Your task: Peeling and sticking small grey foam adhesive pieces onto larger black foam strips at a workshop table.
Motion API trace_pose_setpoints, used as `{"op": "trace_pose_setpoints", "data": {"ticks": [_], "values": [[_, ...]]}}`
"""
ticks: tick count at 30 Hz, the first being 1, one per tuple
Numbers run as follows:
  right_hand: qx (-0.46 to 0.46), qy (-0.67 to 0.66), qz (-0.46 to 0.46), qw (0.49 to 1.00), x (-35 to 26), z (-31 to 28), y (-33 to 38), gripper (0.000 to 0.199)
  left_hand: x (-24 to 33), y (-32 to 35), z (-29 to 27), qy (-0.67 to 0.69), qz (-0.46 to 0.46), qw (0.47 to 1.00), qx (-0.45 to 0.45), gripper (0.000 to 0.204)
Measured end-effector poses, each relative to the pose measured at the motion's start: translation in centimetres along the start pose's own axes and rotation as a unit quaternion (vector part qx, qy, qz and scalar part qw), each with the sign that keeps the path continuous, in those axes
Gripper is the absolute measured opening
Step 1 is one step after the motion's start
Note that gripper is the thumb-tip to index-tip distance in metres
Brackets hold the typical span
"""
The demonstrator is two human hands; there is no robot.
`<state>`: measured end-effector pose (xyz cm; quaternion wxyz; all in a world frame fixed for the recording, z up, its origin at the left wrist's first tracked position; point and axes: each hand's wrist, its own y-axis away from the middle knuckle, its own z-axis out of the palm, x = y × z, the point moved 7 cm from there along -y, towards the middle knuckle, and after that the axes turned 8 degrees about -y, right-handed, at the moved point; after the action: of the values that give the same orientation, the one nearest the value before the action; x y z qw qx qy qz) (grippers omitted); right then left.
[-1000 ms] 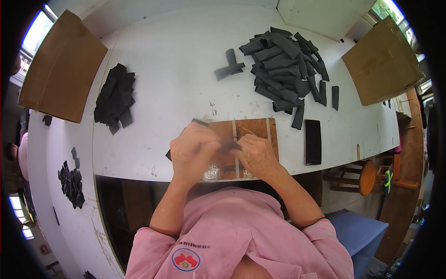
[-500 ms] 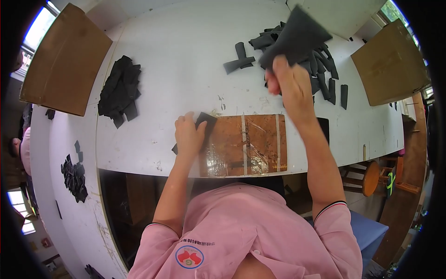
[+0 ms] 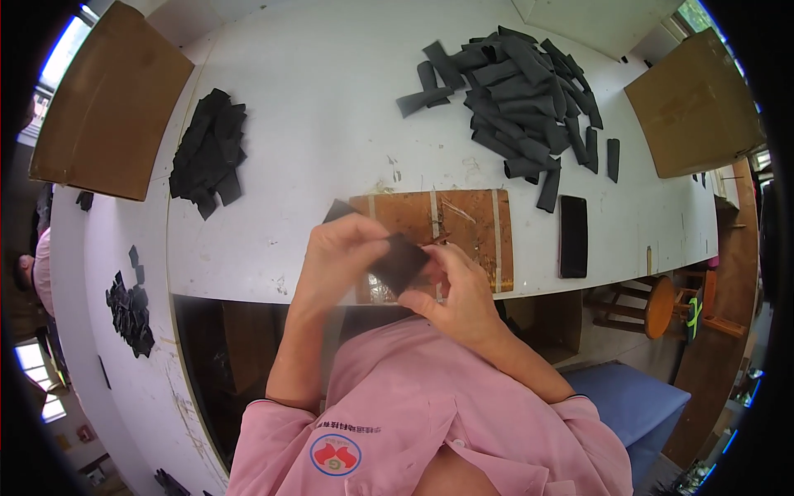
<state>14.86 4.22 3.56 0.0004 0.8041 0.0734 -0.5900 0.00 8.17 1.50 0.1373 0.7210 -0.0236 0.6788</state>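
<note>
My left hand (image 3: 341, 256) is closed on a small black fabric piece (image 3: 400, 261), pinching its left side above the front of the board. At the opposite edge of that piece is my right hand (image 3: 460, 291), fingers curled in against it; motion blurs the fingertips. Behind my left hand, the corner of another dark piece (image 3: 339, 210) shows, and whether that hand also holds it is hidden. Under both hands lies a brown board (image 3: 471, 219) with pale strips and clear tape, at the table's front edge.
A heap of dark grey, tube-like fabric pieces (image 3: 517, 91) spreads at the far right. Flat black pieces (image 3: 211, 153) are stacked at left, more (image 3: 130, 314) on the side table. A black phone (image 3: 572, 237) lies right of the board. Cardboard boxes (image 3: 112, 103) (image 3: 695, 107) flank the table.
My right hand has left the far right heap, let go of the dark grey piece, and come back to the black piece at my left hand. My left hand has turned and lifted slightly.
</note>
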Motion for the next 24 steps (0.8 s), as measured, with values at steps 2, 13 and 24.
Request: {"op": "trace_pose_setpoints", "data": {"ticks": [2, 13, 24], "values": [[0.024, -0.080, -0.050, 0.995, -0.9, 0.1, 0.1, 0.034, 0.4, 1.2, 1.5, 0.010, -0.005, 1.000, -0.022, 0.006], [0.106, 0.099, -0.153, 0.977, -0.5, -2.1, 1.6, 0.015, -0.3, 4.8, 3.2, 0.081, -0.037, 0.990, 0.109, 0.018], [0.059, 0.192, -0.264, 0.943, -0.8, -1.5, 2.1, 0.021, -1.6, 4.7, 4.0, 0.190, -0.149, 0.968, 0.065, 0.013]]}}
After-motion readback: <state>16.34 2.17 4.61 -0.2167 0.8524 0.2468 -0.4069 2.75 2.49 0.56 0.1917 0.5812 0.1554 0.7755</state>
